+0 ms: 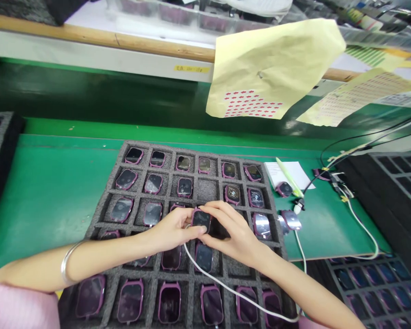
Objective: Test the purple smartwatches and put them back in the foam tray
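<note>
Both hands meet over the middle of a grey foam tray (207, 188) whose compartments hold several purple-framed smartwatches. My left hand (178, 225) grips one smartwatch (200, 219) from its left side, with the thumb at the lower part of its dark screen. On the other side, my right hand (235, 232) closes its fingers on the top and lower right edges of the same watch. A white cable (222, 284) runs from under my left hand across the tray to the lower right. Whatever lies behind the watch is hidden.
Right of the tray are a white notepad (274, 170) with a green pen (287, 176), a loose watch (284, 188), another watch (291, 220) and cables. More trays stand at the left (3, 155) and lower right (373, 278). Yellow paper (253, 68) hangs from the shelf edge (123, 43).
</note>
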### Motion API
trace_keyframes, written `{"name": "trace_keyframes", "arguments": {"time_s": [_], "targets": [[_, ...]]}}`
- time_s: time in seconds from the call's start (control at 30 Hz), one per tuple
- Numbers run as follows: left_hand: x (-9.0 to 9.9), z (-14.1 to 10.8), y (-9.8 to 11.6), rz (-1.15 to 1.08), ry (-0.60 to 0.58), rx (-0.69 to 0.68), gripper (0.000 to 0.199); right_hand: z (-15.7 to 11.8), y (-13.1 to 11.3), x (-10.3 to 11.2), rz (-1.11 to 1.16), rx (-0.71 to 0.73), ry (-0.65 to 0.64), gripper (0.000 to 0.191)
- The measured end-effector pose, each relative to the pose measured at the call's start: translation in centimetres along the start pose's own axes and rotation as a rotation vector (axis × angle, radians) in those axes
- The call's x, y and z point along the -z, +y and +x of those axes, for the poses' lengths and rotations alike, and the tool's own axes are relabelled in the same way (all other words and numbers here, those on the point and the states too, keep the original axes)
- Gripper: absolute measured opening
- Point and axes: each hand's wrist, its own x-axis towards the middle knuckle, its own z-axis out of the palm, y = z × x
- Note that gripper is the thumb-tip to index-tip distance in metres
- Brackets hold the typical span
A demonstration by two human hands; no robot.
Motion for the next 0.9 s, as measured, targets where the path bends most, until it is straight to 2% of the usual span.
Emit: {"name": "trace_keyframes", "arguments": {"time_s": [0.33,0.7,0.8,0.9], "targets": [[0.1,-0.2,0.0,0.025,-0.017,0.018,0.037,0.4,-0.6,0.1,-0.096,0.022,0.041,0.035],[-0.1,-0.4,-0.8,-0.031,0.015,0.007,0.040,0.4,-0.6,0.2,-0.128,0.051,0.006,0.031],[0.0,-0.5,-0.4,-0.057,0.018,0.020,0.041,0.3,-0.4,0.0,-0.037,0.012,0.022,0.032],[0.2,-0.7,0.4,-0.092,-0.017,0.031,0.038,0.3,-0.2,0.2,0.197,-0.023,0.036,0.040]]}}
